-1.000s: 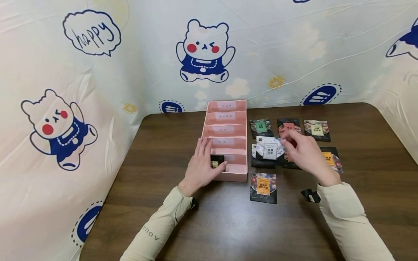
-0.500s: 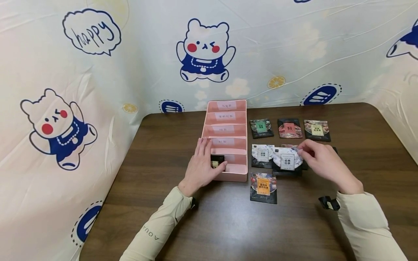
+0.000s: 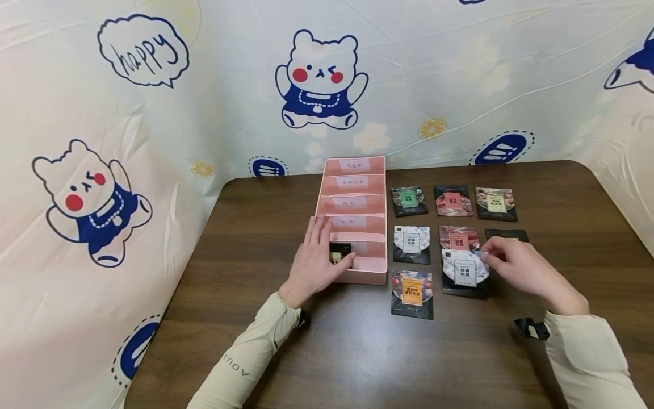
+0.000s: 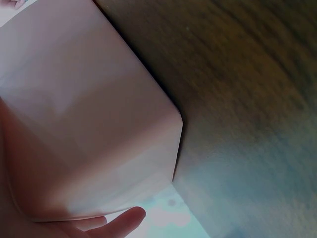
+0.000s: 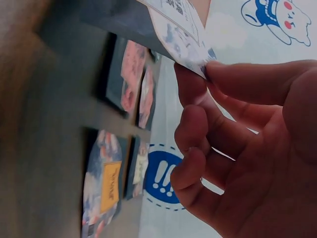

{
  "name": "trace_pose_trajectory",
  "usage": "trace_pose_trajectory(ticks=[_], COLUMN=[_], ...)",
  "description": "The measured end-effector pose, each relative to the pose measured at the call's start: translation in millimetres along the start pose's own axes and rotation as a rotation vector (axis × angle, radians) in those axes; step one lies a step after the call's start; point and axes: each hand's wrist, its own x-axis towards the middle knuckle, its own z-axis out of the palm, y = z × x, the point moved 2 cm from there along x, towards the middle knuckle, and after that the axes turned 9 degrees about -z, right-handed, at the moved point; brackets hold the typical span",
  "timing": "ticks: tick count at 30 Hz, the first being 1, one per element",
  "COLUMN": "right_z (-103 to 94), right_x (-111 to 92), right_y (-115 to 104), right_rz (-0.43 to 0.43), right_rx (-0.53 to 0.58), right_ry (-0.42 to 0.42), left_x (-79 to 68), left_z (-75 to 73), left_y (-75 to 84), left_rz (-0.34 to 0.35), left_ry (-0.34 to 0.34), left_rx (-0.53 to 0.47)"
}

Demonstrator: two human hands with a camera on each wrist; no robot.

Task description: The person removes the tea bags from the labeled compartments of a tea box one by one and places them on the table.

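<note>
My right hand [image 3: 533, 278] pinches the upper right corner of a black tea sachet with a white patterned top [image 3: 465, 274] between thumb and forefinger. In the head view this sachet overlaps the lower part of a red-labelled sachet [image 3: 459, 236]. The right wrist view shows the held sachet [image 5: 176, 37] tilted, its corner between the fingertips. My left hand [image 3: 315, 258] rests on the left rim of a pink divided box [image 3: 360, 277], fingers extended and thumb over the front compartment. A black packet [image 3: 339, 253] stands in that compartment, partly hidden by the hand.
More sachets lie in rows right of the box: green [image 3: 408, 200], red [image 3: 453, 200], pale yellow [image 3: 496, 203], white [image 3: 411, 244] and orange [image 3: 411, 294]. Another sachet [image 3: 506, 233] is mostly hidden behind my right hand. A printed curtain [image 3: 230, 85] borders the table's back and left.
My right hand has moved right and toward me with the white-topped sachet, passing from over the white sachet to below the red one. The left hand has kept its place.
</note>
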Motion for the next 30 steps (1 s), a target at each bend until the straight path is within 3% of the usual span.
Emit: trace_pose_trajectory(ticks=[25,30], right_z=[13.5,14.8], right_x=[-8,-9], right_y=[18,20], right_rz=[-0.049,-0.019], right_rx=[0.014,0.013], right_ry=[-0.138,-0.170], left_x=[-0.2,-0.8], left_z=[-1.5,-2.4], left_y=[0.7,1.4], left_rz=[-0.012,-0.012], left_ry=[-0.010,-0.014], left_rx=[-0.009,-0.010])
